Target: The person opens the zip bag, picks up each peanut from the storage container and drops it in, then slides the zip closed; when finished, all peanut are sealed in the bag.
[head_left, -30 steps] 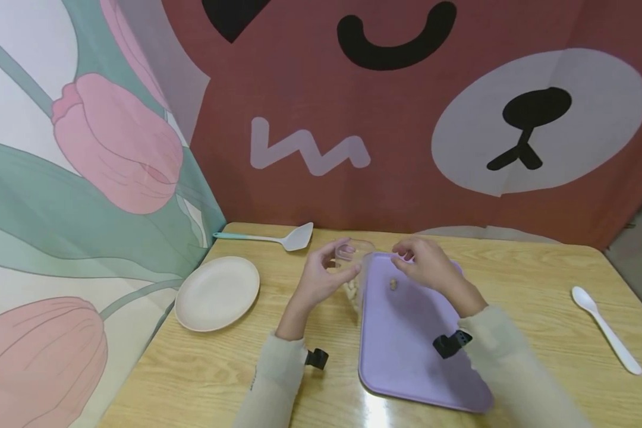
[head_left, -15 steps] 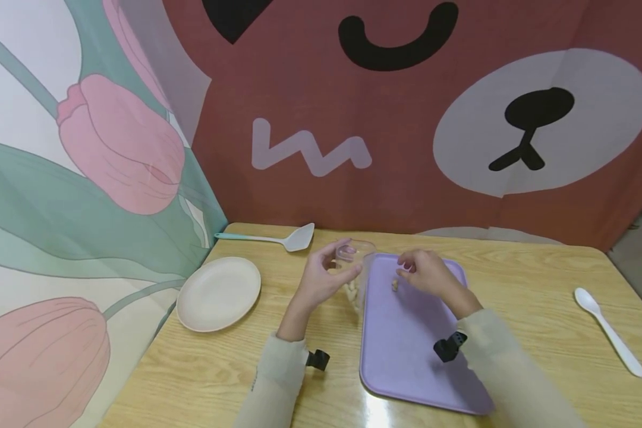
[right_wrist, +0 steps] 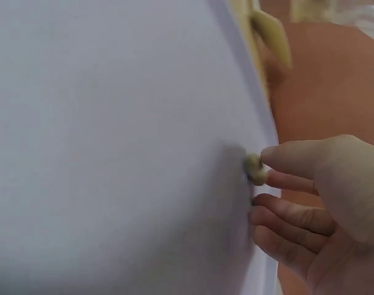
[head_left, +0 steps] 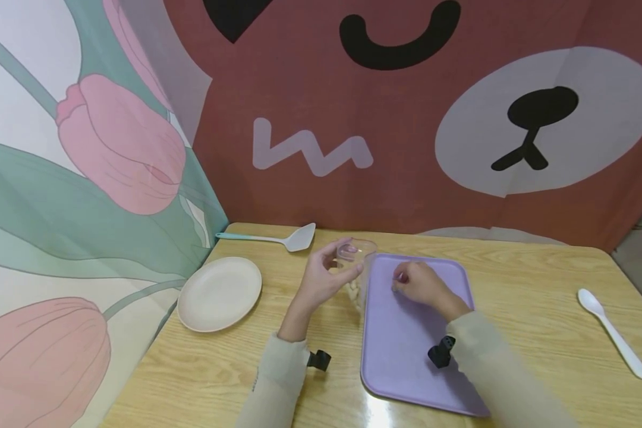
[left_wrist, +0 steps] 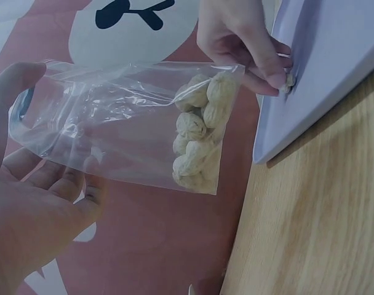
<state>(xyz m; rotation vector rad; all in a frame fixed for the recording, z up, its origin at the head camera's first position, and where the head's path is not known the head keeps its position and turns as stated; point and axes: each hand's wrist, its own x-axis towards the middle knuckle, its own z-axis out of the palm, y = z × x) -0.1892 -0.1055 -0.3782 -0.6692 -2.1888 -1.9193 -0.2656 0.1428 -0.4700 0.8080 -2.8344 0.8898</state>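
Note:
A clear plastic bag (left_wrist: 125, 132) with several peanuts in shell (left_wrist: 196, 138) in its bottom is held at its top by my left hand (head_left: 323, 270), left of the purple tray (head_left: 396, 356). In the left wrist view, the thumb and fingers spread around the bag's mouth. Low over the far part of the tray is my right hand (head_left: 422, 282). Its thumb and index fingertips pinch a single peanut (right_wrist: 255, 169) at the tray's surface, seen in both wrist views. The head view hides that peanut behind the fingers.
A pale round plate (head_left: 219, 294) lies on the wooden table to the left. Behind it is a spatula (head_left: 296, 239) with a light blue handle. A white spoon (head_left: 612, 333) lies at the far right. Printed cloth (head_left: 310, 196) hangs along the table's back and left.
My right hand has come down and toward me onto the loose peanut on the tray, and its fingers have closed on it. The left hand with the bag has stayed nearly in place.

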